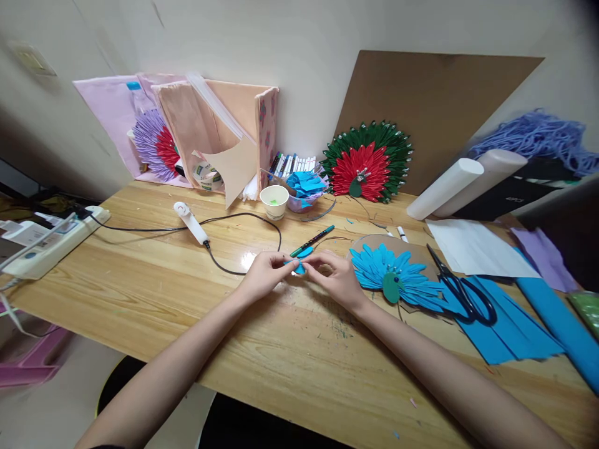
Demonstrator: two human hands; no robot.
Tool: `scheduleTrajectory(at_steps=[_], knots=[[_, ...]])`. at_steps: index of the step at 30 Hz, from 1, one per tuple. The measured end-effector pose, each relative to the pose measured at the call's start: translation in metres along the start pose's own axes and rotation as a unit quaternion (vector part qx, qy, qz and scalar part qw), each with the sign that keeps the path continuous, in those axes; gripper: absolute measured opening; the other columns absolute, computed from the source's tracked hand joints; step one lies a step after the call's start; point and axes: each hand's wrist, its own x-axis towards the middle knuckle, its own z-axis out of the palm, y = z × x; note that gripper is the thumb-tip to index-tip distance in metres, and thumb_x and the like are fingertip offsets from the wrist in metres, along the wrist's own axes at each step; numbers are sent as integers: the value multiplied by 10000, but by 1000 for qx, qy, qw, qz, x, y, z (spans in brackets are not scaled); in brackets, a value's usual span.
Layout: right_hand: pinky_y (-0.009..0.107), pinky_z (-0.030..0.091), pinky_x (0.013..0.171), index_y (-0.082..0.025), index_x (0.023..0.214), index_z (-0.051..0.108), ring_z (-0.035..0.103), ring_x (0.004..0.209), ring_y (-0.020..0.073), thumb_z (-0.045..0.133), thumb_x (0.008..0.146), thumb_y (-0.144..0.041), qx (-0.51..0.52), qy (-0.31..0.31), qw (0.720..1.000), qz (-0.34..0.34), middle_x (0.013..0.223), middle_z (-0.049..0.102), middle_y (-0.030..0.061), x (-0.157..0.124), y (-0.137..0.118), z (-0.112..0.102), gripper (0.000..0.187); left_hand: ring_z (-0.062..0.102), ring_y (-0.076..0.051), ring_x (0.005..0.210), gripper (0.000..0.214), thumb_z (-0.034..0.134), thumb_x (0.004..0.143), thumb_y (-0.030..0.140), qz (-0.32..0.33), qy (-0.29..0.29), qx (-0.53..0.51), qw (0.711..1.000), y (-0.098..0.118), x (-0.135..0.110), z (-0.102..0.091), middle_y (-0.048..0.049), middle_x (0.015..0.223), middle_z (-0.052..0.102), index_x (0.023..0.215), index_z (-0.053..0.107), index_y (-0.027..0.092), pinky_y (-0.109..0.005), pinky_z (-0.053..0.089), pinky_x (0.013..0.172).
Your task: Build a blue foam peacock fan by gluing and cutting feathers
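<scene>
Between my two hands, at the middle of the table, is a small blue paper piece [298, 268]. My left hand [267, 274] pinches its left side, and my right hand [333, 275] pinches its right side. Just beyond the fingertips lies another small blue piece [305, 252], beside a dark green marker [312, 241]. Close to my right hand rests a blue paper peacock [390, 274] with a green body and a partly filled fan of feathers. The fingers cover part of the held piece.
Black scissors [463, 290] lie across blue paper strips [505, 318] at right. A white glue gun [191, 223] and its cord lie left of a paper cup [274, 201]. Behind stand a red-green paper peacock [367, 163] and a bowl of blue scraps [304, 190]. A power strip [56, 243] sits far left.
</scene>
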Motion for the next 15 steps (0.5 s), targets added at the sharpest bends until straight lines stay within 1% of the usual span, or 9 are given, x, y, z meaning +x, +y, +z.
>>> scheduleTrajectory(at_steps=[2,4,6,9,12,15], knots=[[298,490,654,-186,799,647,601,733,172,587,800,-248,14,0,1000,23,780,660,48,0,1,0,87,571,-144,658,323,568,785,406,34,8,38,999,0,-1,0,-60,737,685,786,714,117,-226,411,604],[297,486,648,-186,784,635,593,723,168,590,790,-232,13,-2,1000,26,771,652,42,1,1,0,65,562,-135,643,284,550,804,371,70,21,91,993,0,-3,1,-47,741,684,796,708,135,-220,401,588],[295,475,634,-188,763,622,581,714,167,592,780,-208,-2,-4,1000,13,755,644,37,1,0,0,40,557,-128,641,229,549,809,323,109,36,146,983,0,-5,1,-40,755,680,805,696,148,-220,400,594],[295,457,622,-192,740,598,561,711,170,596,766,-179,-25,-4,1000,-18,733,634,33,1,-1,-1,29,576,-143,724,147,562,799,261,165,52,201,964,2,-7,1,-40,801,672,818,670,163,-239,419,679],[296,447,621,-196,740,582,548,710,171,595,760,-163,-37,-6,998,-41,724,627,31,2,-2,0,41,578,-159,772,103,562,791,231,191,63,230,952,3,-8,2,-38,810,666,807,646,173,-262,423,726],[293,440,616,-198,737,577,543,706,170,598,755,-155,-45,-8,998,-48,720,625,29,2,-3,1,51,573,-158,751,83,567,776,209,191,64,236,951,3,-8,2,-35,775,657,769,639,170,-263,426,716]])
